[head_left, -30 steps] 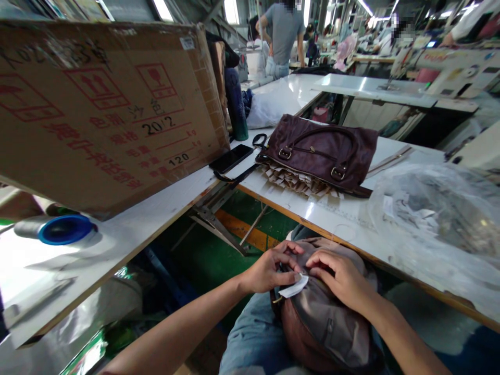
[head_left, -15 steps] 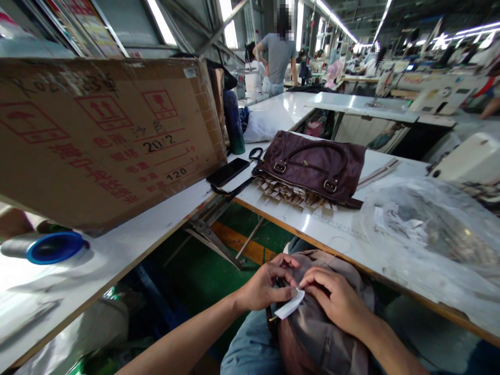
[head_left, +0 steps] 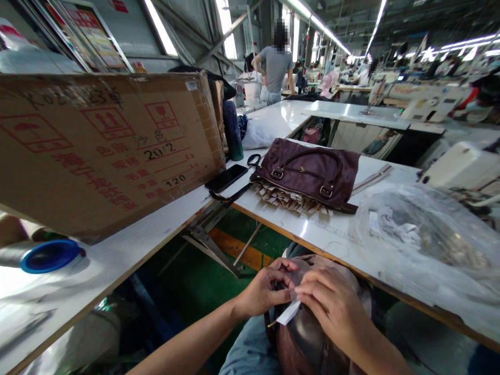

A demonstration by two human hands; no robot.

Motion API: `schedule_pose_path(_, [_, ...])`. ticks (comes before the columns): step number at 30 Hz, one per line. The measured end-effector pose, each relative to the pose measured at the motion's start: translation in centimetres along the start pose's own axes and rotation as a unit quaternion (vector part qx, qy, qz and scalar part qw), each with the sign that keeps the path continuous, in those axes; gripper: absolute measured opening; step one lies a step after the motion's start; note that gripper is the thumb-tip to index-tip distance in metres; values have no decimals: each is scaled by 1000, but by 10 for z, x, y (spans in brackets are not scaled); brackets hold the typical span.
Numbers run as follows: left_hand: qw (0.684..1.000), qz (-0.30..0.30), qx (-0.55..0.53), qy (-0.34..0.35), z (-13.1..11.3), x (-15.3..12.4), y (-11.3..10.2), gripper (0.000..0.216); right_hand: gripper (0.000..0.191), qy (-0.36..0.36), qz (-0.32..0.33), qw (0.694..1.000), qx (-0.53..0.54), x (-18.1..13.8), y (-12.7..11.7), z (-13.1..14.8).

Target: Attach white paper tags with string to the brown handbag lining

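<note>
A brown leather bag (head_left: pixel 308 338) rests on my lap below the table edge. My left hand (head_left: pixel 265 289) and my right hand (head_left: pixel 332 302) meet on top of it, both with fingers pinched on a small white paper tag (head_left: pixel 289 312) at the bag's opening. The tag sticks out toward me between the two thumbs. Most of the bag's top is hidden under my hands.
On the white table (head_left: pixel 336 234) lie a dark purple handbag (head_left: pixel 308 172) over a row of tags, scissors (head_left: pixel 253 159), a phone (head_left: pixel 226 178) and a clear plastic bag (head_left: pixel 425 234). A big cardboard box (head_left: pixel 101 146) stands left, a blue-rimmed roll (head_left: pixel 49 255) beside it. A person stands far back.
The view has tilted upward, so my hands and the lap bag sit lower in the picture. My right hand has closed in over the tag, which now hangs more steeply.
</note>
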State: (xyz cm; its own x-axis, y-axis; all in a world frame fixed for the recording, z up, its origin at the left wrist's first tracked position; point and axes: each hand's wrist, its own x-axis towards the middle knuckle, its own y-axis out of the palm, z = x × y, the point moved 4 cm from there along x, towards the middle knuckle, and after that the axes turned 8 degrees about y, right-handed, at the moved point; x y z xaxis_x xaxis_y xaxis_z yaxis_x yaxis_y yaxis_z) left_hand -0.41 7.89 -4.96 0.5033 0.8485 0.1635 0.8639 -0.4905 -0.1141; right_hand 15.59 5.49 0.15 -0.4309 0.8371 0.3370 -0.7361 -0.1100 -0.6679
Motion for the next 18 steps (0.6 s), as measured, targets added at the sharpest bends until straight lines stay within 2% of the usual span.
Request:
schedule_pose_path(4, [1000, 8, -1, 5, -1, 1, 0, 15, 14, -30, 35, 998, -49, -6, 18, 7])
schedule_pose_path(9, [1000, 13, -5, 15, -3, -1, 0, 14, 21, -100, -18, 990, -100, -16, 26, 17])
schedule_pose_path(12, [1000, 6, 15, 15, -3, -2, 0, 14, 20, -131, -38, 987, -87, -20, 25, 28])
schedule_pose_path(15, [999, -3, 32, 6, -2, -2, 0, 16, 16, -113, -42, 992, -44, -18, 23, 31])
schedule_pose_path(18, [999, -5, 34, -3, -1, -3, -1, 14, 12, -37, -94, 993, 57, -12, 7, 26])
